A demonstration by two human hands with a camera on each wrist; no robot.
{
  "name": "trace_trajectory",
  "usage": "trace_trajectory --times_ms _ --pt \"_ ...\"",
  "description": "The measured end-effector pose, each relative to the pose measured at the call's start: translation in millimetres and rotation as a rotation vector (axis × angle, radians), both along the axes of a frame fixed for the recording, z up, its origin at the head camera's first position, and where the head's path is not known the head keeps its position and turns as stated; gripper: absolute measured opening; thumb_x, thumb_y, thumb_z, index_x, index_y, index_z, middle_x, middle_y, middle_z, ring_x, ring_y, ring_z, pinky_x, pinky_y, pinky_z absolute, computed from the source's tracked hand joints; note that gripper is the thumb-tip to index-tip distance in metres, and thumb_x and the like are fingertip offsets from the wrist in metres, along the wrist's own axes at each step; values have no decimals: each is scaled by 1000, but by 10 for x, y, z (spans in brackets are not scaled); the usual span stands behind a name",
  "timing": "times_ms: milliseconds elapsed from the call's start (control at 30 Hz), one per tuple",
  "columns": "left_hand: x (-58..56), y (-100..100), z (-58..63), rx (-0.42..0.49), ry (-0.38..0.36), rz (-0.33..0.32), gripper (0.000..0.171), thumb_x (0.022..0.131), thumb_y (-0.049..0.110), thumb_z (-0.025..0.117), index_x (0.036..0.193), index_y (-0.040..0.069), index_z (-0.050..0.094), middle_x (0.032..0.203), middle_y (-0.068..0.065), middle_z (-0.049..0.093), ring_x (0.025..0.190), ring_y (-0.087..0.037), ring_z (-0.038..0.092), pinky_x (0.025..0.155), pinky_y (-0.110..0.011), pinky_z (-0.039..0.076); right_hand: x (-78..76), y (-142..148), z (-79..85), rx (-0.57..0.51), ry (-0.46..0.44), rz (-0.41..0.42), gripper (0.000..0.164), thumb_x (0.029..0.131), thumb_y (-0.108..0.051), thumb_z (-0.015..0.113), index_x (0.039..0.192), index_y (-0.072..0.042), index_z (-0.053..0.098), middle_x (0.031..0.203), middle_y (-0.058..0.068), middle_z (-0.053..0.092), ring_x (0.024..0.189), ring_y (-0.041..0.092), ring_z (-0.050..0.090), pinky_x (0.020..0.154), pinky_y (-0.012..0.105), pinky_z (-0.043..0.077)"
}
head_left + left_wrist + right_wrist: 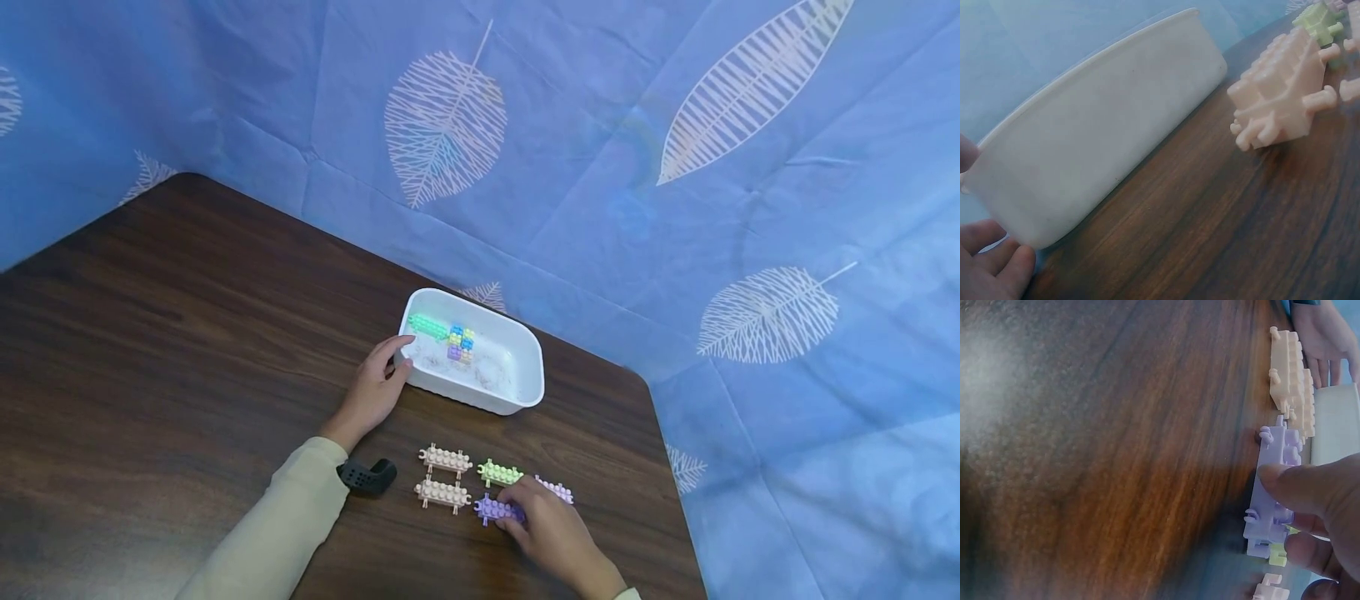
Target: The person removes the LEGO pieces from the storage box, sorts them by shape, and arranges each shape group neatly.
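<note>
The left hand [375, 387] holds the near left corner of a white plastic bin [532, 367], one digit at its rim and other fingertips low by its base in the left wrist view. The right hand [555, 529] pinches a purple building block [491, 508] with studs and small side pegs; its thumb lies along the block's side in the right wrist view. Beside it are a light green block [498, 473] and a pink-lilac block [557, 490], partly behind the hand. Two peach blocks [445, 459] lie to the left.
Inside the bin are a green block [427, 327] and a cluster of small coloured blocks [456, 340]. A dark wooden table [187, 333] carries everything. Behind it hangs a blue cloth [570, 167] with leaf prints. A black band [367, 477] is on the left wrist.
</note>
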State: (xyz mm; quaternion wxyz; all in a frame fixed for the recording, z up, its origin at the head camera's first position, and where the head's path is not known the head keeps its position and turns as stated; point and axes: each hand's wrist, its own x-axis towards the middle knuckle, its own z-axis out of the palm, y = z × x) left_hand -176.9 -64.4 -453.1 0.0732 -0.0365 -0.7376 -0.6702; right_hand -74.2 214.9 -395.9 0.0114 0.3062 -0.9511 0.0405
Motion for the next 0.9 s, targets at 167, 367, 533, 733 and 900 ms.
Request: trace_trajectory --times_ms 167,367,533,733,900 --pt "7 1 -7 3 3 3 40 99 19 45 139 13 46 147 -10 37 138 -26 31 108 -45 37 0 -2 3 -5 -13 -6 18 74 -21 78 87 -18 67 87 -11 60 77 0 55 65 24 49" --pt "31 4 14 2 0 5 40 99 19 45 139 12 45 147 -10 37 138 -26 32 108 -45 36 4 -1 -3 11 -25 -20 18 75 -23 78 89 -17 67 90 -10 61 80 2 58 67 26 51" --pt "32 8 20 -1 -2 9 40 99 19 45 139 12 46 147 -10 37 138 -26 32 108 -45 37 19 -7 -3 38 -29 -29 21 76 -26 77 92 -16 68 91 -9 61 81 4 59 68 27 52" --pt "26 11 16 2 0 8 40 99 18 45 139 13 45 147 -10 36 138 -26 31 108 -45 36 34 -21 24 49 -14 -23 22 77 -26 76 94 -15 68 92 -9 61 82 5 60 69 28 52" --pt "25 15 13 5 -7 3 41 99 18 45 139 12 45 147 -9 36 138 -27 31 108 -46 36 31 -49 75 53 2 -27 23 77 -30 76 95 -16 68 92 -9 61 80 4 59 66 28 52"
